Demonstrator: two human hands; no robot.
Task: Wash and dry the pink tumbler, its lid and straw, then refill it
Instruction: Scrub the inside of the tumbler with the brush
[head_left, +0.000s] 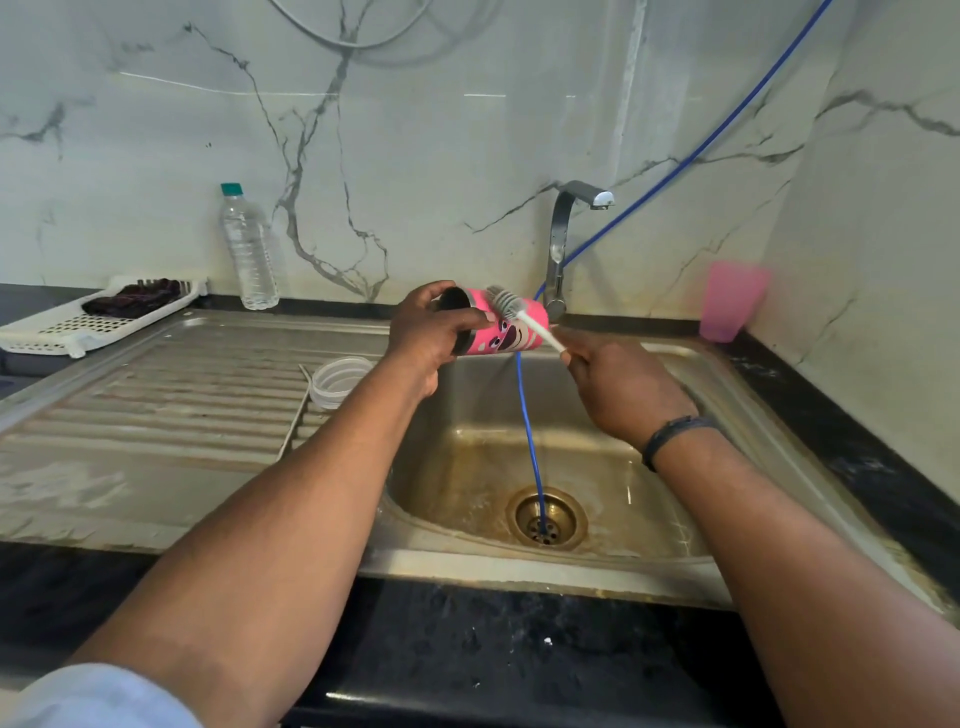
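Note:
My left hand (434, 332) grips the pink tumbler (511, 335) near its open mouth and holds it sideways above the sink basin, mouth pointing left. My right hand (618, 384) holds the white handle of a bottle brush (511, 306), whose bristled head lies against the tumbler's outer wall. The clear lid (340, 382) rests on the ribbed drainboard left of the basin. A thin straw (296, 415) lies on the drainboard next to the lid.
A steel sink (467, 467) with a drain holds a blue hose (530, 441) running down from the wall. The tap (563, 239) stands behind. A water bottle (248, 249), a white tray (78, 322) with a dark cloth and a pink cup (730, 301) stand around.

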